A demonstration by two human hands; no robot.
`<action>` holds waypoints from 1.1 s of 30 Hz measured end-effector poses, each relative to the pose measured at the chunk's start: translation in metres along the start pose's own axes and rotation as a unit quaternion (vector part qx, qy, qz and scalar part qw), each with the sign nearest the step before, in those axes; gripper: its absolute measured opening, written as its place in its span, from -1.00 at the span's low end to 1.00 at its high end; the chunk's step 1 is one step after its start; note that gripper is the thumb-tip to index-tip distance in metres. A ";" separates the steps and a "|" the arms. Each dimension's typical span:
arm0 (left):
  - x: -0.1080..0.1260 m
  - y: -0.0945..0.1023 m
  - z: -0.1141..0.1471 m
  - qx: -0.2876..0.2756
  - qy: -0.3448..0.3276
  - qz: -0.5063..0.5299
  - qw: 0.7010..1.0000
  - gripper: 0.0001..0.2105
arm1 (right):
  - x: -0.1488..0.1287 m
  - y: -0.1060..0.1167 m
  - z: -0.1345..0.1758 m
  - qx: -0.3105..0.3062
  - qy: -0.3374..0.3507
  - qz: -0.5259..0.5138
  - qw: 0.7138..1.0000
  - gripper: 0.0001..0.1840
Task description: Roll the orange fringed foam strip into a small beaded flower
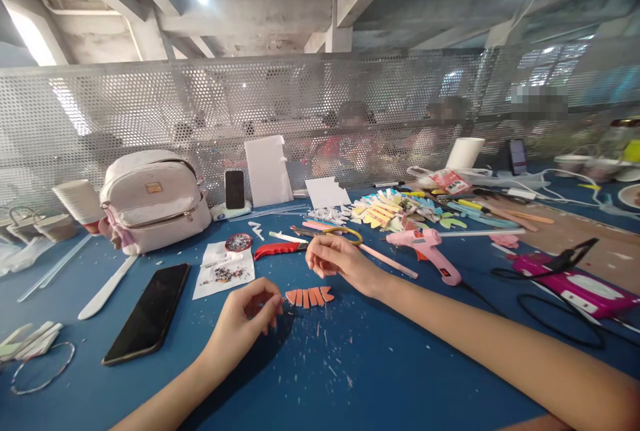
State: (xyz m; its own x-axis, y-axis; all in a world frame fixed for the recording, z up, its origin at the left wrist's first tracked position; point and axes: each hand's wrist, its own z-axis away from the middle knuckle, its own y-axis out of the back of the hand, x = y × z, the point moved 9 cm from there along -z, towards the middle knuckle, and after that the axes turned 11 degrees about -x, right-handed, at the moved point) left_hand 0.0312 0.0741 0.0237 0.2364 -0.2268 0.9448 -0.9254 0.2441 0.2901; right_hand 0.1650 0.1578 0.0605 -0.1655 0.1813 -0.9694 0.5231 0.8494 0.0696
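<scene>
Small orange pieces (310, 297) lie in a row on the blue table, like a segmented fish with a notched tail at the right. Just left of them is my left hand (245, 316), its fingers curled in and the thumb close to the fingertips. Whatever it may pinch is hidden. Above and to the right of the row, my right hand (345, 263) has its fingers bent inward. I cannot make out anything between them. Behind the hands rest a red-handled cutter (277, 249) and a white paper (206, 274) with dark bits on it.
A pink glue gun (425, 244) lies right of my right hand, its cord trailing. Further right is a magenta power strip (570, 284). A black phone (150, 311) and a white backpack (155, 201) are at left. Cut scraps (385, 208) pile up before the perforated metal screen (280, 98).
</scene>
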 end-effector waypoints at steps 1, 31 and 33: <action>0.000 0.000 0.000 0.000 0.000 0.000 1.000 -0.77 | 0.002 -0.001 -0.001 -0.015 -0.011 0.001 1.000 -0.64; -0.011 0.013 -0.004 0.050 0.023 0.109 0.993 -0.69 | 0.007 -0.057 0.016 -0.296 -0.104 -0.007 0.949 -0.75; -0.010 0.013 -0.004 0.049 0.023 0.109 0.993 -0.69 | 0.007 -0.053 0.013 -0.251 -0.087 0.019 0.964 -0.74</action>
State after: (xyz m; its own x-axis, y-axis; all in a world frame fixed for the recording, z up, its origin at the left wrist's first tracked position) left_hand 0.0183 0.0833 0.0181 0.0380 -0.1338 0.9903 -0.9800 0.1890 0.0632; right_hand 0.1467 0.1076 0.0471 0.0118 0.1679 -0.9857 0.0475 0.9846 0.1683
